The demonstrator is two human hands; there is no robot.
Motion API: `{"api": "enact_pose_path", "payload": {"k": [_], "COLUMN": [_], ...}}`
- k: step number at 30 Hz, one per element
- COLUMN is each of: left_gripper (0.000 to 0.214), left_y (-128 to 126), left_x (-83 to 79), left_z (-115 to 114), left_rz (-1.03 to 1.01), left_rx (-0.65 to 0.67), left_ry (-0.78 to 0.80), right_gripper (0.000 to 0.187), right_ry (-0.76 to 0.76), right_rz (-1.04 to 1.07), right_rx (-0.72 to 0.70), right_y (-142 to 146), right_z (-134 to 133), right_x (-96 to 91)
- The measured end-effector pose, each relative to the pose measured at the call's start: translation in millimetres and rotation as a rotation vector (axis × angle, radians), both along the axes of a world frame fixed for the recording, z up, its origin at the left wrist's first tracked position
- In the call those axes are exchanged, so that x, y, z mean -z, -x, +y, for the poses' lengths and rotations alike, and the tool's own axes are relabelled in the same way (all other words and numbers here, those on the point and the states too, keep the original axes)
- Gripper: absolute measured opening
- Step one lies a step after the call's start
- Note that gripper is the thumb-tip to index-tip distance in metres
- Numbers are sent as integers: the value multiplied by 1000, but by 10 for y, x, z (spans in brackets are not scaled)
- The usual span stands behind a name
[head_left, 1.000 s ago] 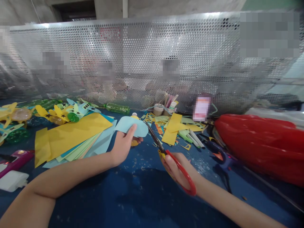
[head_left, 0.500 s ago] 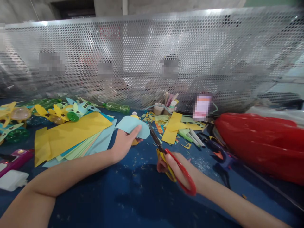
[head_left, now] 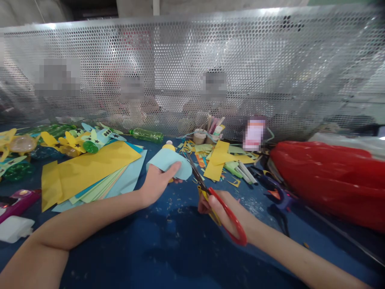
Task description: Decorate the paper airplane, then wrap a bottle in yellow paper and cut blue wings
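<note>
My left hand (head_left: 161, 182) pinches a light blue sheet of paper (head_left: 164, 160) with a rounded right edge, thumb on top and fingers beneath. My right hand (head_left: 224, 204) is closed round the handles of a pair of scissors (head_left: 231, 218), one red and one yellow. Their dark blades point up and left, with the tips beside the paper's right edge. Whether the blades touch the paper I cannot tell. Partly hidden behind the paper stands a small yellow bottle with a white cap (head_left: 169, 145).
Yellow sheets (head_left: 93, 168) overlap green and blue ones on the left. Paper butterflies on bottle pieces (head_left: 69, 141) and a green bottle (head_left: 147, 135) lie behind. Yellow strips (head_left: 217, 160), scraps, cups of sticks (head_left: 200, 137) and a red bag (head_left: 327, 180) are right. A perforated metal panel (head_left: 180, 52) borders the back.
The blue paper tilts a little differently, its rounded edge turned slightly lower. Both hands keep their grips, and the view has shifted slightly.
</note>
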State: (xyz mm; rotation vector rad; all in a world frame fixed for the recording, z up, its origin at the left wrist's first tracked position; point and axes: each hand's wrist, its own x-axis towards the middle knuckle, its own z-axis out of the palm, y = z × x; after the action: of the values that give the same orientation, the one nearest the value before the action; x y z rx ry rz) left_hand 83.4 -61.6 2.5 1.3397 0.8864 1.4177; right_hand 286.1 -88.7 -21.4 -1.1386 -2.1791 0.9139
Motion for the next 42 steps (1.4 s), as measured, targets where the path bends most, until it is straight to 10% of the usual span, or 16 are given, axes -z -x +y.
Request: {"api": "enact_pose_path", "payload": {"k": [42], "left_gripper": [24], "left_y": [45], "left_x": [87], "left_z": [92], "left_rz": [30], "left_rx": [-4], "left_ry": [-80], "right_gripper": [65], "right_ry": [-10], "right_rz": [-1], "right_rx": [124], "right_y": [17], "right_z": [17], "right_x": [2]}}
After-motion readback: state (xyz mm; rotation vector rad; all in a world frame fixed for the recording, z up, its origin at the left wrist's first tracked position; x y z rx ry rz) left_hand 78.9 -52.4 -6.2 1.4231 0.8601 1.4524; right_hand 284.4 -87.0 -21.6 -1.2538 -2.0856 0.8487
